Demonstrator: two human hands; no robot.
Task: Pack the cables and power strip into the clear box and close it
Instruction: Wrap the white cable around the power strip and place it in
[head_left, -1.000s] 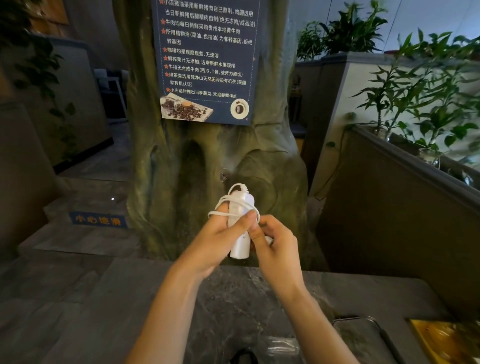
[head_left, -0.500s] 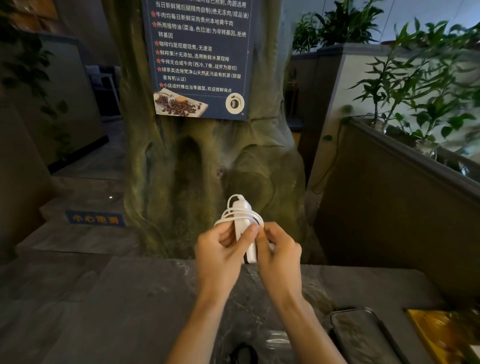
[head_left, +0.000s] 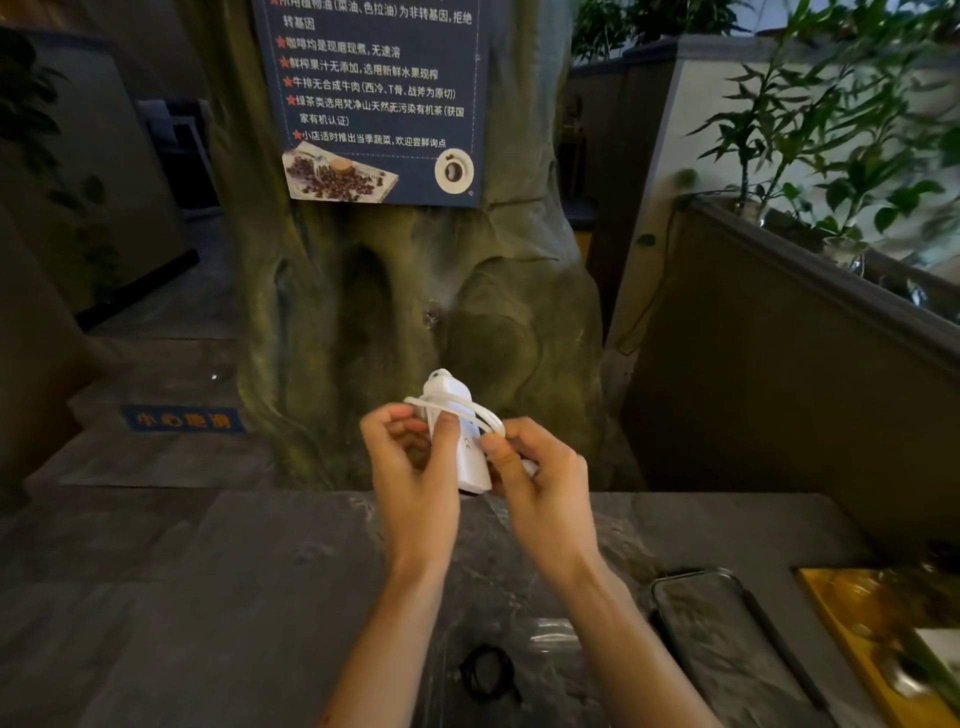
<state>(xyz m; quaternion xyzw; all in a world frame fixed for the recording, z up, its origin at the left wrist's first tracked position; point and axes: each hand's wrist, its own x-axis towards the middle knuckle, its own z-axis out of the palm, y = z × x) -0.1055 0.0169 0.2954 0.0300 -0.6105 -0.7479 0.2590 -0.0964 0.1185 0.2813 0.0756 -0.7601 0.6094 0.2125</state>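
The lower end of the white plastic power strip (head_left: 470, 457), upright at frame centre, is hidden between the palms. The left hand (head_left: 410, 467) grips its body, thumb on the front. The right hand (head_left: 540, 483) pinches the thin white cord (head_left: 467, 408) looped round its top. At lower centre the clear plastic box (head_left: 550, 631) is barely discernible, with a coiled black cable (head_left: 485, 673) beside or inside it.

hands: two, left hand (head_left: 415, 483) and right hand (head_left: 545, 483)
power strip (head_left: 474, 460): one
white cable (head_left: 470, 408): one
black cable (head_left: 488, 673): one coil
clear box (head_left: 553, 630): one
lid (head_left: 727, 639): one
poster (head_left: 379, 104): one
yellow tray (head_left: 878, 629): one
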